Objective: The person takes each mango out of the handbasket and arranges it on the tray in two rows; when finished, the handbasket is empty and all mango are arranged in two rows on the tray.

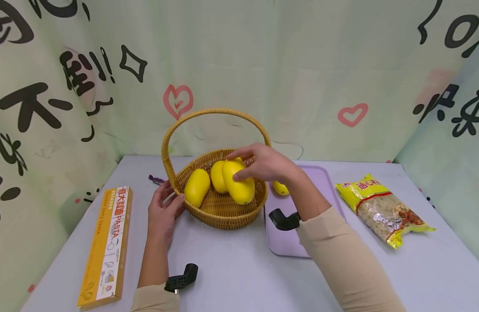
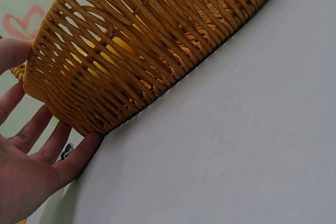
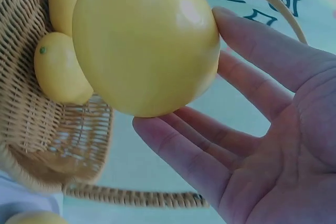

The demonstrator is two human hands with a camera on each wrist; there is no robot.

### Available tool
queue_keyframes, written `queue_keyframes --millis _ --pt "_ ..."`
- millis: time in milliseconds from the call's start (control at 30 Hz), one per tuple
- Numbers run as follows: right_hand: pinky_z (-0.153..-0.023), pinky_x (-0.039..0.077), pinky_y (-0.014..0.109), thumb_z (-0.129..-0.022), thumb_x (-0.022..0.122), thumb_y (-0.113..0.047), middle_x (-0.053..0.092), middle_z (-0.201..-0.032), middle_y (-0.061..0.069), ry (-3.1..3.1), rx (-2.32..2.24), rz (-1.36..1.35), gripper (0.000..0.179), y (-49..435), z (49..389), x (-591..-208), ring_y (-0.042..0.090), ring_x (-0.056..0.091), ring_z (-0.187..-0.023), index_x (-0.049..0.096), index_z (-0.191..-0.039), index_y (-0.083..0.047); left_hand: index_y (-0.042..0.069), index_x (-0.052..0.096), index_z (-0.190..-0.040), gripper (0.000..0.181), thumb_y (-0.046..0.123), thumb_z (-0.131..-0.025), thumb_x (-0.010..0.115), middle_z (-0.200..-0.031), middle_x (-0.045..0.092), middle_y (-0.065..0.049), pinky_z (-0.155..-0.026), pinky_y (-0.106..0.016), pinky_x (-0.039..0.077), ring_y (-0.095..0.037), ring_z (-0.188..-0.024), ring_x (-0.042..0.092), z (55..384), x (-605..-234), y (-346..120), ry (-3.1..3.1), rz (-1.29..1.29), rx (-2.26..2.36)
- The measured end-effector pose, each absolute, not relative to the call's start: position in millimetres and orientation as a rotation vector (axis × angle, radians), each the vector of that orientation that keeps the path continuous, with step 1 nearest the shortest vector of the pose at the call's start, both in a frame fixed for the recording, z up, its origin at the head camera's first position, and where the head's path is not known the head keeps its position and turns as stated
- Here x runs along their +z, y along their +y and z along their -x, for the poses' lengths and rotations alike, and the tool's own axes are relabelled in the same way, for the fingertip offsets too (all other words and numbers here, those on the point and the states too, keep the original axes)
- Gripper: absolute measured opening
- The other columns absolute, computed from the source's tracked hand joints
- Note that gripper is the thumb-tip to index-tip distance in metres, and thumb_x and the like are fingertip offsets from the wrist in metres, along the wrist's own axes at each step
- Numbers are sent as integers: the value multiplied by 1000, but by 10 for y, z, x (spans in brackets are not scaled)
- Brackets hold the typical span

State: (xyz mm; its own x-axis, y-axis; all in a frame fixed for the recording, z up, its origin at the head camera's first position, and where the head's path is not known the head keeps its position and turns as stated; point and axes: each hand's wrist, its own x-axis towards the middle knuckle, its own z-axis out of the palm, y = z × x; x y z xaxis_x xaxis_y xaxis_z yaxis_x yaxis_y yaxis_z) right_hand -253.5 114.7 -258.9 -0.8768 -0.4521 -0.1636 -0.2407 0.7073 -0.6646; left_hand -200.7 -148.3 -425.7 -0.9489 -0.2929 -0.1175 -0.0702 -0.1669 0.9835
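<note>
My right hand (image 1: 264, 162) holds a yellow mango (image 1: 239, 188) over the right side of a wicker basket (image 1: 223, 222). In the right wrist view, fingertips and thumb pinch this mango (image 3: 147, 51), whose green stem end shows at the top. Two more mangoes, one at the left (image 1: 197, 187) and one in the middle (image 1: 218, 177), lie in the basket. My left hand (image 1: 163, 212) grips the basket's left side; the left wrist view has its fingers against the weave (image 2: 105, 77) and the thumb up by the rim. Another mango (image 1: 280, 189) lies on a purple tray (image 1: 286, 242), partly behind my right forearm.
A yellow and white pasta box (image 1: 104, 247) lies along the left of the table. On the right is a yellow-ended food bag (image 1: 383, 212). A small purple wrapped item (image 1: 156, 179) sits behind my left hand. The tall basket handle (image 1: 217, 111) arches above the fruit.
</note>
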Motion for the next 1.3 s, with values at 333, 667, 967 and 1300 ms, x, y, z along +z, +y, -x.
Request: queue_keyframes --millis 333,667,967,1300 --pt "-105 53 45 -91 79 -26 57 -150 0 2511 -1085 568 49 1483 2421 -2609 32 57 -133 67 -139 -26 29 41 -157 67 18 -99 71 -158 45 -2 -107 -31 54 -20 -141 50 2001 -4274 -1525 -1950 -470 -2224" --pt "-108 52 49 -92 78 -27 58 -149 1 2499 -1021 505 50 1967 2284 -2557 34 59 -130 65 -141 -25 28 40 -158 69 19 -98 72 -158 44 -3 -112 -37 51 -22 -142 48 1997 -4231 -1553 -1946 -453 -2224" --pt "-106 52 52 -93 77 -32 56 -151 7 2559 -868 451 52 2379 2317 -2548 35 57 -133 64 -142 -23 28 39 -159 69 18 -98 72 -158 44 -4 -112 -36 51 -20 -141 48 2009 -4245 -1536 -1934 -452 -2248" --pt "-92 63 46 -95 74 -29 41 -155 29 2521 -845 169 63 2793 2619 -2785 43 53 -131 51 -151 -11 26 40 -158 68 16 -98 71 -158 44 -5 -112 -36 51 -22 -141 48 2004 -4234 -1473 -1928 -438 -2270"
